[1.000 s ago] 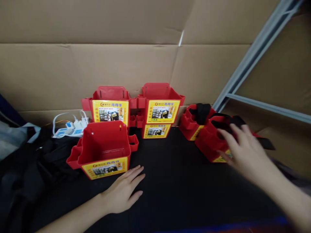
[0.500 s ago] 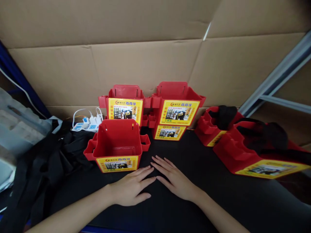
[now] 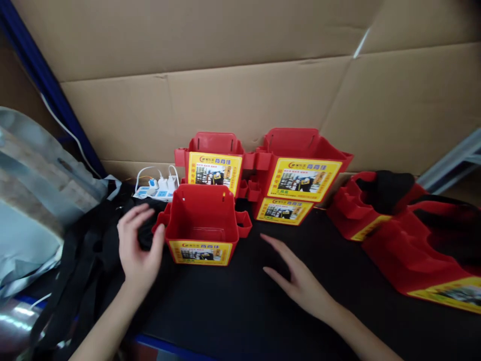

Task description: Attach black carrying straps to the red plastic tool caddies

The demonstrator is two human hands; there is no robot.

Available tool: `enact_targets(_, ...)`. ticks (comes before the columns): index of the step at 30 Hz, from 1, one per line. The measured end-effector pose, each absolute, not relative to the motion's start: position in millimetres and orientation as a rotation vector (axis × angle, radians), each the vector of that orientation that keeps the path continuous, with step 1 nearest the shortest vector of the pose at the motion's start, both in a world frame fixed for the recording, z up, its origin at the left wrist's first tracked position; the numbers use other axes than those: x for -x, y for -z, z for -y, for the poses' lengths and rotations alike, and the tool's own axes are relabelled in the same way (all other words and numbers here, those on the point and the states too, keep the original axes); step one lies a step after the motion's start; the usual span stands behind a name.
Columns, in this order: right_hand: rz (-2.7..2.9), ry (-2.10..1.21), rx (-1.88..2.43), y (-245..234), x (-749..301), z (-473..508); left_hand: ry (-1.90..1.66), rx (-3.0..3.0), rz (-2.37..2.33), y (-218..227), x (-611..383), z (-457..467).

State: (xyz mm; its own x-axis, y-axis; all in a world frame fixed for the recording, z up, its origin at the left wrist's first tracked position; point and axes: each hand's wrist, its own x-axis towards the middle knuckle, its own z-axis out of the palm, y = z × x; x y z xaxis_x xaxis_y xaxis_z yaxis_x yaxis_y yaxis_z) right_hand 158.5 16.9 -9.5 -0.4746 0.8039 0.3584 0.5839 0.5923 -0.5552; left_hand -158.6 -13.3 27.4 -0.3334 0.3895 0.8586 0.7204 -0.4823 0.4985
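Observation:
A red plastic tool box with a yellow front label and small side pockets stands upright on the black tabletop, its inside bare. Just left of it is my left hand, thumb and fingers apart, beside the left pocket; I cannot tell whether it touches. My right hand hovers to the right of the box, thumb and forefinger spread, holding nothing. Black straps lie in a heap left of my left hand.
Behind stand more red boxes, a left one and a stacked pair. At right are red boxes with black straps. A white power strip lies at the back left, near a grey plastic bag. Cardboard lines the back.
My hands have parted: the left moved left to the near box's side, the right stayed right of it. The view has swung left.

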Motion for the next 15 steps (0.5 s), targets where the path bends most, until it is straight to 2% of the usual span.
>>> enact_targets(2, 2.120, -0.556, 1.014, -3.6, -148.2, -27.4, 2.013, 1.632, 1.765, -24.5, 174.1, 5.6)
enact_targets(5, 2.053, -0.702, 0.903, -24.0, -131.1, -41.8, 2.040, 1.935, 2.050, -13.7, 171.5, 2.8)
enact_targets(7, 2.055, -0.700, 0.890, -33.0, -126.9, -44.0, 1.973, 2.031, 2.037, -7.2, 156.9, 10.2)
enact_targets(10, 2.035, -0.486, 0.959, -35.4, -140.1, -29.8, 1.796, 2.241, 1.899, -3.9, 137.4, 28.1)
enact_targets(13, 2.049, -0.283, 1.045, -27.8, -171.7, -0.3, 1.505, 2.545, 1.764, -9.2, 146.0, 33.7)
enact_targets(15, 2.118, -0.175, 1.056, -20.6, -194.4, 20.1, 1.279, 2.530, 1.740, -16.6, 170.8, 24.0)
